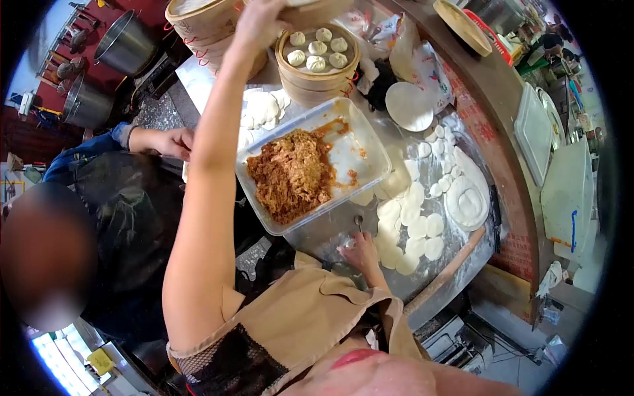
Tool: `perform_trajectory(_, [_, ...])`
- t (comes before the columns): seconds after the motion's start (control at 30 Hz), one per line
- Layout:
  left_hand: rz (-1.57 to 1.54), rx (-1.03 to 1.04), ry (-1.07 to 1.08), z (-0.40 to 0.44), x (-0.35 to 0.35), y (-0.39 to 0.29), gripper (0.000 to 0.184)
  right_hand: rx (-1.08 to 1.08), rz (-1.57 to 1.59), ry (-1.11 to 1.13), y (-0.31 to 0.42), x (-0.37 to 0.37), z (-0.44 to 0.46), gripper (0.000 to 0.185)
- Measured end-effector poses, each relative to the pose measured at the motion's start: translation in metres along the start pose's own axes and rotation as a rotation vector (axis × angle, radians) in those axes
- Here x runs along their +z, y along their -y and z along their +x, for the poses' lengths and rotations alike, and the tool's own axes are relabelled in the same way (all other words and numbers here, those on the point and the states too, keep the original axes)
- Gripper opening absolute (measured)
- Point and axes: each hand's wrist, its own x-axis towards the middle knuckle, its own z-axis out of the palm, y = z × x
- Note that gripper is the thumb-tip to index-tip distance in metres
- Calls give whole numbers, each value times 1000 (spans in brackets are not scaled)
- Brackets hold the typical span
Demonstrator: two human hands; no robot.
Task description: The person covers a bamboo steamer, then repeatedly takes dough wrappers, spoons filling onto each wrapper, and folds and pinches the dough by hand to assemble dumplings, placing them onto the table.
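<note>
My left hand reaches to the top of the view and holds the edge of a round bamboo piece, a lid or a tier. Just below it, a bamboo steamer holds several pleated buns. My right hand is low, at the table's near side, its fingers closed round a small metal spoon. Between the hands, a clear plastic tub holds brown minced filling. Flat dough rounds overlap on the metal table, right of the tub.
A co-worker's hand is left of the tub, near my left arm. Stacked steamers stand at upper left, dough sheets behind the tub. Coiled dough, small dough pieces and a rolling pin lie at right.
</note>
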Motion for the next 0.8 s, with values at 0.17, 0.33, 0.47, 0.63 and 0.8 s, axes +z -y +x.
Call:
perform_trajectory(0.17, [42, 102, 135, -56, 55, 14, 28, -28, -69, -55, -7, 6, -7, 57])
perform_trajectory(0.33, [-4, -9, 252, -81, 61, 19, 29, -37, -70, -55, -4, 4, -6, 55])
perform_trajectory(0.47, [33, 52, 323, -72, 53, 25, 22, -28, -30, -43, -7, 7, -1, 52])
perform_trajectory(0.63, [52, 150, 436, -57, 53, 32, 18, -43, -59, -59, -2, 4, 0, 53])
perform_trajectory(0.8, [110, 230, 448, -49, 53, 50, 17, -55, -37, -93, -5, 7, 0, 56])
